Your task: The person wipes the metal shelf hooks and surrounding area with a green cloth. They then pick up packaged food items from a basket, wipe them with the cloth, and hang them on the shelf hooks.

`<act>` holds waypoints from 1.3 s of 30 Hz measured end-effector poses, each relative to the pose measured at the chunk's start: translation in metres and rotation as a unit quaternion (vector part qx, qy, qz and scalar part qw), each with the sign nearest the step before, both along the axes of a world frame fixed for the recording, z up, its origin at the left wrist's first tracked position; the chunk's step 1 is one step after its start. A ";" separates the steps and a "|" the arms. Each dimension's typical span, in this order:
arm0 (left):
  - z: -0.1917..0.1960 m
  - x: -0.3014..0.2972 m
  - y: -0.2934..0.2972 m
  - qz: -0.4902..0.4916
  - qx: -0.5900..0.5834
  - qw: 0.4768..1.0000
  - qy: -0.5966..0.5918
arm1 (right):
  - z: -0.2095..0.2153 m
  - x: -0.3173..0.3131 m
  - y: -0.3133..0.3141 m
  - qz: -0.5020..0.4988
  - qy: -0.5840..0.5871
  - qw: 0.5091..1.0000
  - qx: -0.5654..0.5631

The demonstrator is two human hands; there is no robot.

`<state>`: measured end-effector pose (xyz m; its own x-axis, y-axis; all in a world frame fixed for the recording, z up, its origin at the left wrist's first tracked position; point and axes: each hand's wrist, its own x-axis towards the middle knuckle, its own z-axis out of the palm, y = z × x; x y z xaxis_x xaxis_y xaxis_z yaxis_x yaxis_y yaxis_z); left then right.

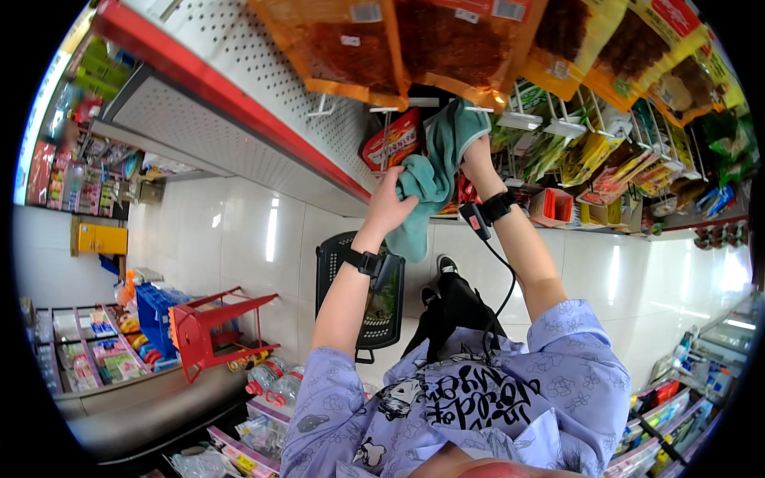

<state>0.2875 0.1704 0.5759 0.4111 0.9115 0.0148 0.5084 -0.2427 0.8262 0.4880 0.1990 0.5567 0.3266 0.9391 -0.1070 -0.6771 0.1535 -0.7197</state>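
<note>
The teal towel [428, 182] is up near 12 o'clock, bunched by the shelf. The L hand [390, 203] is gripping its near side, w/ fingers bent round it. The R hand [478, 158] is at 1 o'clock, tucked in behind the towel; its fingers are hidden, so can't tell if it's gripping.

What could go wrong? The towel may snag on a wire hook [522, 120], b/c lots of hooks poke out from 12 to 2 o'clock. One hard tug then could pull stuff down. The big orange food pouch [351, 48] hangs just past the towel at 12 o'clock, so a bump might knock it off. Same for the red snack bag [392, 142], right beside the towel on its L side. The R fingers could get poked too, b/c the towel covers them.

Also, the black cable [513, 279] loops from the R wrist toward 5 o'clock & might catch if that arm swings. The black basket [381, 334] sits near 7 o'clock, close to a shoe [448, 264], so a quick step back L could mean a trip.
</note>
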 end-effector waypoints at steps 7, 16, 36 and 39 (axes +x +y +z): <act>-0.020 0.015 0.005 -0.011 0.005 1.000 0.020 | -0.017 -0.005 0.009 -0.039 -0.046 0.998 -0.037; -0.003 0.003 0.043 0.035 0.026 0.999 -0.003 | -0.046 -0.025 0.120 -0.005 -0.458 0.889 -0.019; -0.008 0.003 0.077 0.035 0.026 0.999 -0.014 | -0.026 -0.014 0.167 -0.011 -0.549 0.836 0.015; -0.012 -0.003 0.070 0.046 0.044 0.998 -0.013 | -0.019 -0.014 0.157 -0.038 -0.543 0.838 0.036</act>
